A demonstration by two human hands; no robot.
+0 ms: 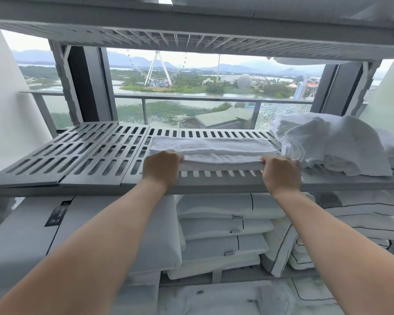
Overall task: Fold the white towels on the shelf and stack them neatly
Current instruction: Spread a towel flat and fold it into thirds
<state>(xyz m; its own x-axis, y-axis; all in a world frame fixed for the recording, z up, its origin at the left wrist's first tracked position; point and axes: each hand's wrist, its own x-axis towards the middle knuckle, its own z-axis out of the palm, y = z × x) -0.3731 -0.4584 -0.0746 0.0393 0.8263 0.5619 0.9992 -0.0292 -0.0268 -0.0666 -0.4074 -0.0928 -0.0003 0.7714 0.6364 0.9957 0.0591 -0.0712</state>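
Gripping the folded towel (212,146) at its near edge are left hand (160,167) and right hand (281,172), shelf (89,181) stretching leftward.

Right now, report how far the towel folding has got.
Part done: one white towel lies folded in a long strip on the shelf. In hand: left hand and right hand grip its near edge. Left: the rumpled towel heap at the right; no neat stack shows.

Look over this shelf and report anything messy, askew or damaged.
Only the heap of white towels at the right end of the slatted shelf stands out: it is rumpled and slumped, not folded or squared. The folded towel in the middle lies flat and straight along the shelf. No visible damage or spills.
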